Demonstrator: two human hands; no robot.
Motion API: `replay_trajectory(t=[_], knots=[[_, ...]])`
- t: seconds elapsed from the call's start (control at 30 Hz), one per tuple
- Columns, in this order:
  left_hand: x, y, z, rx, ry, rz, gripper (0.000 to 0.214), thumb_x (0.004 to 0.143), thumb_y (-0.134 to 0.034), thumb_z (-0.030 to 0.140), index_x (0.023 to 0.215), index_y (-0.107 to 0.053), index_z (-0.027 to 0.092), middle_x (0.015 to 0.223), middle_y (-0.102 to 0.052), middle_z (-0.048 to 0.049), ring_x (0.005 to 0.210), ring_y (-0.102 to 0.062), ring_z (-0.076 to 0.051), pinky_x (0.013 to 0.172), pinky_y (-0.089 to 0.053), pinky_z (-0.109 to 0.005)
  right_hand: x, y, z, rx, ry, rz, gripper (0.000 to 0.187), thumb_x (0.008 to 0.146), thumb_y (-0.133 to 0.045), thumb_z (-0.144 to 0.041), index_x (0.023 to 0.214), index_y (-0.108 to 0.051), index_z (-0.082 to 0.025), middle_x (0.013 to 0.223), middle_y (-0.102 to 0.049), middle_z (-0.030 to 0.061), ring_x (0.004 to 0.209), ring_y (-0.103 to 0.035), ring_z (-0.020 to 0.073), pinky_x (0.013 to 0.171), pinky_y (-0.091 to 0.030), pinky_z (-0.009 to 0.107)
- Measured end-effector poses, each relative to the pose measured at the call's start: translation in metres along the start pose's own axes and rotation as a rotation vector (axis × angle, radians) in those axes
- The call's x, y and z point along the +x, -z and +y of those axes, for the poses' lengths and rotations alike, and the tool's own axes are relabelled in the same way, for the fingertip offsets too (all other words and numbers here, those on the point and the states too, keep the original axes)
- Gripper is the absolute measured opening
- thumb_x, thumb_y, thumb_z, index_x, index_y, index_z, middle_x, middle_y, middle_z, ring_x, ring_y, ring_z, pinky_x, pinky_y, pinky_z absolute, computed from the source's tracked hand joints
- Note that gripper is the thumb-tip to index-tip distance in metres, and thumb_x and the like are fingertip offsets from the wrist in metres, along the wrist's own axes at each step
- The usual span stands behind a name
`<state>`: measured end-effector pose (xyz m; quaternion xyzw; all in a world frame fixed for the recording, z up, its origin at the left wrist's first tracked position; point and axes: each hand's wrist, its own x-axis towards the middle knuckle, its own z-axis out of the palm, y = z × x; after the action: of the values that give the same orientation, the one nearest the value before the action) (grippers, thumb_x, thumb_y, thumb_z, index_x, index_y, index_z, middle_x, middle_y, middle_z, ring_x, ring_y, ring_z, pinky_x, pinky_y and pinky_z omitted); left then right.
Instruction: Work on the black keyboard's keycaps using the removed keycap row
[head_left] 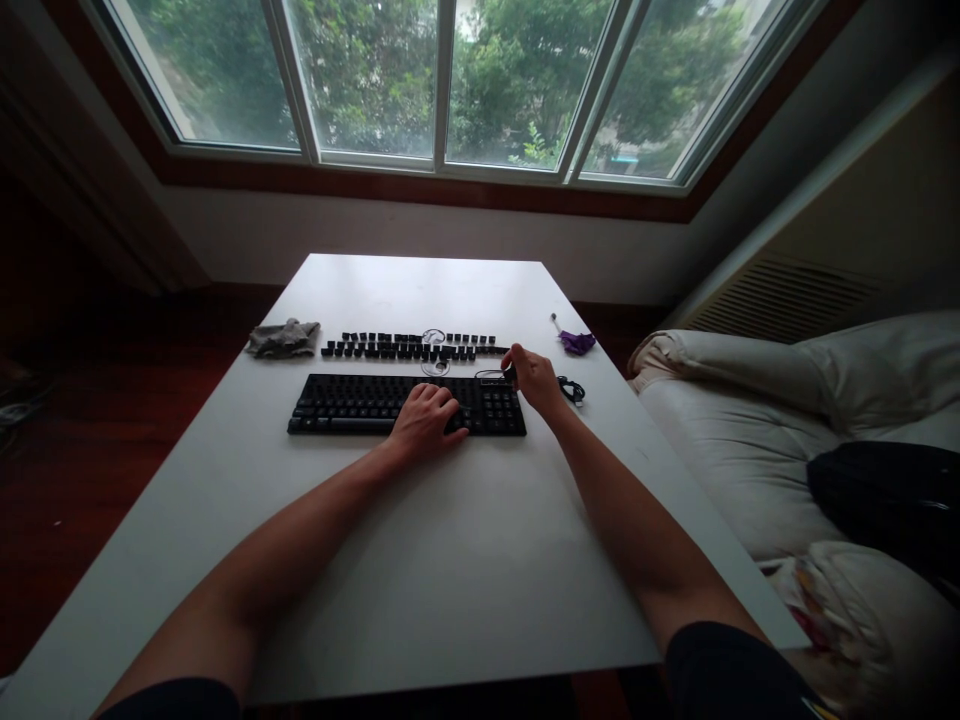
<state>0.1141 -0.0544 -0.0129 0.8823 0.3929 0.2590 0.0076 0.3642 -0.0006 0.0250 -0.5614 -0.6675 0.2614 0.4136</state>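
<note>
A black keyboard lies across the white table. My left hand rests on it right of the middle, fingers laid flat over the keys and thumb held apart near the front edge. At the keyboard's back right corner, my right hand is closed in a pinch. Between its fingertips is a small black keycap, partly hidden by the fingers. Behind the keyboard, several loose black keycaps stand in rows. Two small round things with thin pale rims lie among and in front of these rows; their kind is unclear.
A crumpled grey cloth lies on the table at the left edge. A purple cloth with a thin stick beside it is at the right edge. A coiled black cable sits behind my right wrist. A pale sofa adjoins the right side.
</note>
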Motion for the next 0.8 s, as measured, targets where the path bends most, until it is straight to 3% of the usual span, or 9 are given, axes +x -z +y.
replay_trajectory(t=[0.13, 0.23, 0.33, 0.5, 0.8], knots=[[0.001, 0.001, 0.001, 0.027, 0.002, -0.012, 0.027, 0.081, -0.073, 0.044, 0.096, -0.064, 0.023, 0.103, -0.063, -0.0096, 0.101, -0.055, -0.029, 0.099, -0.041, -0.05, 0.001, -0.002, -0.001, 0.309, -0.073, -0.21, 0.052, 0.089, -0.053, -0.069, 0.102, -0.067, -0.021, 0.07, -0.061, 0.0006, 0.064, -0.061, 0.0159, 0.059, -0.051, 0.028], [0.001, 0.003, 0.003, 0.054, 0.016, -0.034, 0.034, 0.082, -0.071, 0.046, 0.106, -0.064, 0.022, 0.104, -0.063, -0.0095, 0.103, -0.055, -0.029, 0.101, -0.041, -0.05, 0.004, -0.002, 0.001, 0.362, -0.039, -0.266, 0.045, 0.082, -0.069, -0.055, 0.111, -0.067, -0.021, 0.076, -0.062, -0.0007, 0.066, -0.058, 0.0135, 0.057, -0.049, 0.025], [0.0, 0.003, 0.004, 0.056, 0.037, -0.047, 0.044, 0.084, -0.069, 0.047, 0.119, -0.062, 0.022, 0.109, -0.063, -0.0099, 0.106, -0.054, -0.03, 0.103, -0.04, -0.05, 0.006, -0.002, 0.005, 0.389, -0.032, -0.221, 0.04, 0.081, -0.071, -0.047, 0.11, -0.068, -0.019, 0.071, -0.059, -0.0018, 0.061, -0.052, 0.0114, 0.054, -0.044, 0.024], [0.0, 0.002, 0.004, 0.034, -0.001, -0.048, 0.049, 0.086, -0.066, 0.046, 0.127, -0.059, 0.021, 0.122, -0.061, -0.012, 0.115, -0.053, -0.031, 0.106, -0.039, -0.05, 0.009, -0.009, 0.014, 0.419, -0.117, -0.185, 0.033, 0.089, -0.057, -0.049, 0.095, -0.065, -0.018, 0.064, -0.055, -0.0019, 0.053, -0.05, 0.0102, 0.047, -0.037, 0.021], [0.0, -0.004, 0.005, -0.023, -0.218, -0.142, 0.049, 0.09, -0.063, 0.036, 0.136, -0.057, 0.022, 0.141, -0.054, -0.0129, 0.13, -0.047, -0.03, 0.112, -0.037, -0.05, 0.009, -0.022, 0.024, 0.054, -0.186, -0.001, 0.017, 0.088, -0.053, -0.037, 0.09, -0.058, -0.021, 0.061, -0.061, -0.0029, 0.054, -0.06, 0.0141, 0.051, -0.044, 0.023]])
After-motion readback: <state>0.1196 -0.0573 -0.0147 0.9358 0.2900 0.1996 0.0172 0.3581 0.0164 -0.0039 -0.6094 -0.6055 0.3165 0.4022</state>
